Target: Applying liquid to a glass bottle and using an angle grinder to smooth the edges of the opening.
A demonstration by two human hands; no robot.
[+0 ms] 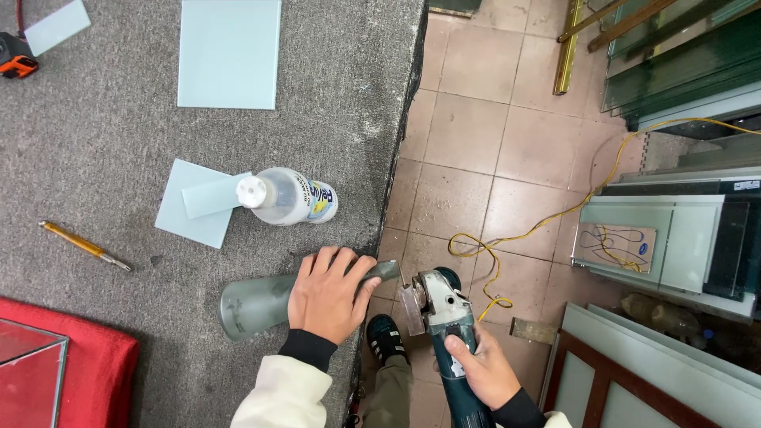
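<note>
My left hand point(329, 293) presses flat on a frosted glass piece point(254, 303) lying on the grey carpeted table point(103, 135), with one end of the glass sticking out past the table's edge. My right hand point(483, 368) grips a dark teal angle grinder point(444, 313). Its disc sits right next to the protruding glass tip. A yellow power cord point(555, 218) trails from the grinder across the tiled floor.
On the table lie a white plastic bottle point(289, 198), pale glass tiles point(228, 51) point(194, 204), a yellow-handled glass cutter point(83, 246), an orange tape measure point(16, 65) and a red cloth point(95, 368). Glass sheets point(674, 55) and panels point(658, 372) stand at the right. My shoe point(387, 337) is below.
</note>
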